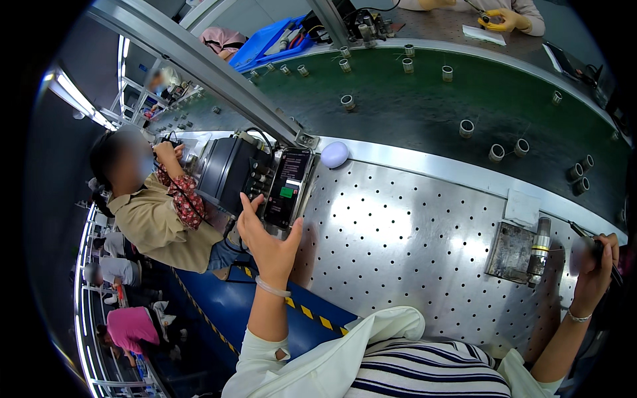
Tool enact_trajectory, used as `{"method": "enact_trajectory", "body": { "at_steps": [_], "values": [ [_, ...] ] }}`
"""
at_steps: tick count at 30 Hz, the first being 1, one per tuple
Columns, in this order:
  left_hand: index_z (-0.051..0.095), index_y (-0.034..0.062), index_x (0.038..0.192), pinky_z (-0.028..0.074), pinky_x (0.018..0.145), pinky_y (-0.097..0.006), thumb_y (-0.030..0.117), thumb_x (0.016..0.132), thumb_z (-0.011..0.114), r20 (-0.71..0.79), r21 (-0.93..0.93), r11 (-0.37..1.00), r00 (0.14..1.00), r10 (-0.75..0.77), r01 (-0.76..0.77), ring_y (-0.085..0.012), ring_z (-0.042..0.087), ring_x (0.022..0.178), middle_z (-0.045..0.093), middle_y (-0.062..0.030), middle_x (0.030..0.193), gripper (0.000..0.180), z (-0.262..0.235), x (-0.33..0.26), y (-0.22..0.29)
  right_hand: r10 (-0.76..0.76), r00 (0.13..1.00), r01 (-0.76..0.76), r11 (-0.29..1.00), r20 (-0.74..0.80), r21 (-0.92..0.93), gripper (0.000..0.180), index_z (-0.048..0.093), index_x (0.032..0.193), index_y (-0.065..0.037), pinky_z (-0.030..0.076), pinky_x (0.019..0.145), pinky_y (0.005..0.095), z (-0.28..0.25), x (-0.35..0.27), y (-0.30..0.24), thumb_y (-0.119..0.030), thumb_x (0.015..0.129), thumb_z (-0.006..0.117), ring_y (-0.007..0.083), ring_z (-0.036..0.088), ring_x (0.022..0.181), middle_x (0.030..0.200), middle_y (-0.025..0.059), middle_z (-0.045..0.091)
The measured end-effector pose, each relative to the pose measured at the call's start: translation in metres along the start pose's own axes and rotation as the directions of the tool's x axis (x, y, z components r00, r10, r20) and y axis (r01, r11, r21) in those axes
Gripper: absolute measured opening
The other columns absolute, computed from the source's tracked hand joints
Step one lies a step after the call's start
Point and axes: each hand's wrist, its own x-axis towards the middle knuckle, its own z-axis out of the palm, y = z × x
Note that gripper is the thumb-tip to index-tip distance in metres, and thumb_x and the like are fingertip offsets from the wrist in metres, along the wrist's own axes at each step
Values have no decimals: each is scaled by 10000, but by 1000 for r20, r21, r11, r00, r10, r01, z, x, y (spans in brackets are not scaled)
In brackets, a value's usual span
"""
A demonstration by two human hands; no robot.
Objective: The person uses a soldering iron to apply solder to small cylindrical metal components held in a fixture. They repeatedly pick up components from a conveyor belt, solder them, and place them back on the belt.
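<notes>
My left hand (267, 240) reaches up to a black smartphone (287, 188) that stands propped against a black box (232, 171) at the left end of the perforated metal worktop (411, 245). Thumb and fingers touch the phone's lower edge; its screen is lit. My right hand (596, 264) is at the far right edge, closed around a dark slim tool (600, 247). A metal block with a cylindrical fixture (524, 252) lies on the worktop just left of that hand.
A green conveyor belt (424, 106) carrying several small metal cylinders curves behind the worktop. A white rounded object (334, 154) sits on its rim. A seated person (156, 212) works to my left; another person's gloved hands (501, 18) work across the belt. Blue tray (272, 41) beyond.
</notes>
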Motion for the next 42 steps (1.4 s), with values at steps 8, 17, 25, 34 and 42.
{"method": "enact_trajectory", "body": {
  "at_steps": [8, 17, 25, 34, 42],
  "values": [
    [180, -45, 1424, 260, 1017, -410, 147, 650, 769, -18, 21, 999, 999, 32, -32, -311, 391, 1151, 473, -160, 1233, 991, 1, -14, -7, -10, 1000, 10, 1000, 20, -8, 188, 545, 917, 14, 232, 497, 175, -2, 1, 1, -159, 936, 473, 41, 256, 570, 797, -6, 381],
    [179, -45, 1423, 279, 1008, -404, 126, 651, 771, -14, 29, 999, 999, 42, -41, -311, 408, 1139, 481, -164, 1220, 989, 4, -15, -9, -32, 999, 34, 999, 42, -35, 185, 551, 911, 22, 228, 498, 172, -2, 1, 0, -138, 939, 462, 43, 250, 583, 805, -6, 364],
    [181, -50, 1421, 285, 1001, -403, 127, 653, 768, -15, 36, 998, 999, 47, -46, -307, 414, 1125, 484, -165, 1214, 983, 4, -14, -8, -32, 999, 33, 997, 25, -65, 191, 550, 910, 16, 224, 491, 172, -4, 0, 0, -150, 941, 460, 41, 249, 574, 799, -3, 381],
    [180, -49, 1423, 283, 1003, -398, 135, 659, 764, -11, 22, 999, 999, 35, -35, -303, 416, 1125, 484, -161, 1216, 979, 4, -15, -9, -44, 999, 45, 996, 23, -81, 195, 553, 913, 15, 228, 500, 167, -2, 0, -1, -155, 941, 462, 43, 258, 590, 808, -1, 379],
    [145, -62, 1423, 251, 1024, -423, 189, 658, 782, 39, -32, 999, 998, 44, -42, -324, 377, 1158, 482, -160, 1246, 1026, 0, -2, -5, -13, 999, 15, 1000, 51, -25, 185, 550, 912, 18, 233, 504, 168, -6, 0, -1, -146, 936, 469, 47, 272, 605, 820, 1, 389]
  ]
}}
